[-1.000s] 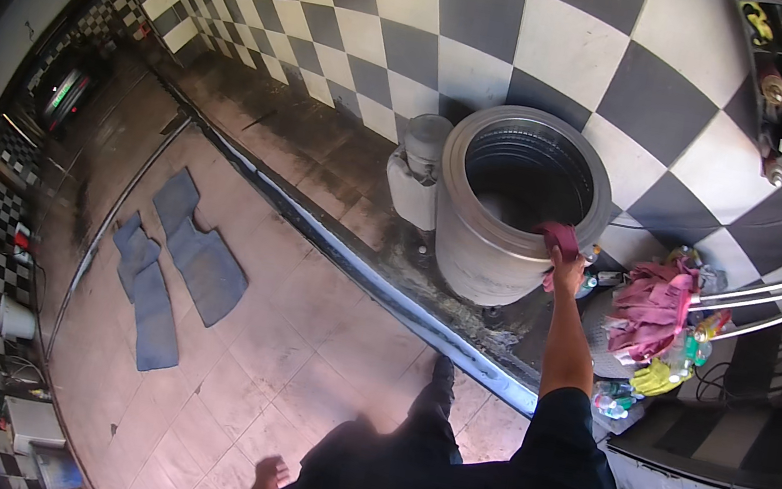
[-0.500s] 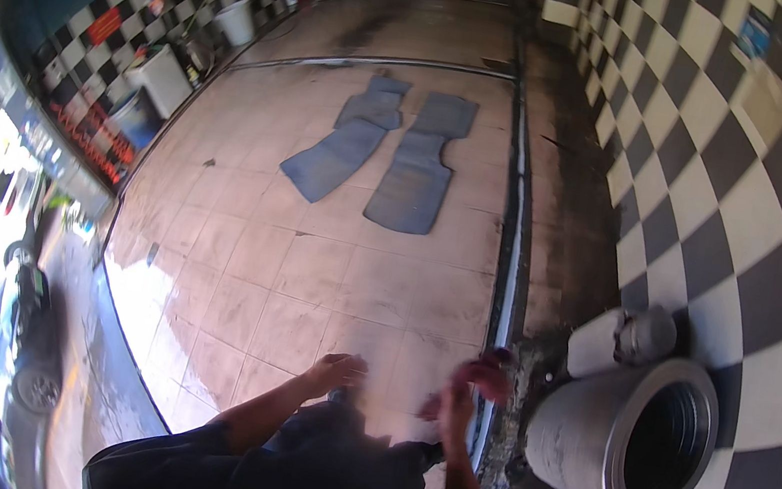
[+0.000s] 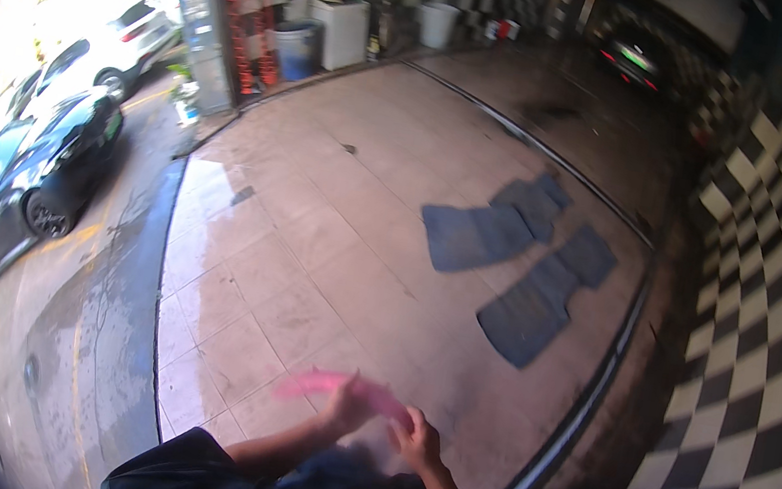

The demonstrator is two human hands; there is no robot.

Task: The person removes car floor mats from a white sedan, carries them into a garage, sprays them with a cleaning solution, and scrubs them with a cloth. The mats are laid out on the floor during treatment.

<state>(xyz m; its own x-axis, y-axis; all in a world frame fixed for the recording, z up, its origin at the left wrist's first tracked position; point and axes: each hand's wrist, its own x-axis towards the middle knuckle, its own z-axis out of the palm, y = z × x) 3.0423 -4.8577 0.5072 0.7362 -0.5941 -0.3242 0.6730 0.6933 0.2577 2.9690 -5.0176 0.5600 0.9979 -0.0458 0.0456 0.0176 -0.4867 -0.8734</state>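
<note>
Both hands are in front of my body, low in the view, holding a pink cloth (image 3: pixel 309 384) between them. My left hand (image 3: pixel 346 410) grips it near its middle, and the blurred loose end swings out to the left. At the other end, my right hand (image 3: pixel 419 441) has its fingers closed on the cloth. Farther ahead, grey-blue car floor mats (image 3: pixel 533 306) lie flat on the tiled floor, out of reach of both hands.
A metal drain channel (image 3: pixel 577 419) runs along the right, beside a checkered wall (image 3: pixel 752 400). At the back left stand a blue barrel (image 3: pixel 296 50), a white cabinet (image 3: pixel 342 33) and a white bin (image 3: pixel 437 26). A dark car (image 3: pixel 44 162) is outside on the left.
My view has swung left. The cloth, earlier bunched in my right hand alone, is now stretched between both hands. My hands have come closer together.
</note>
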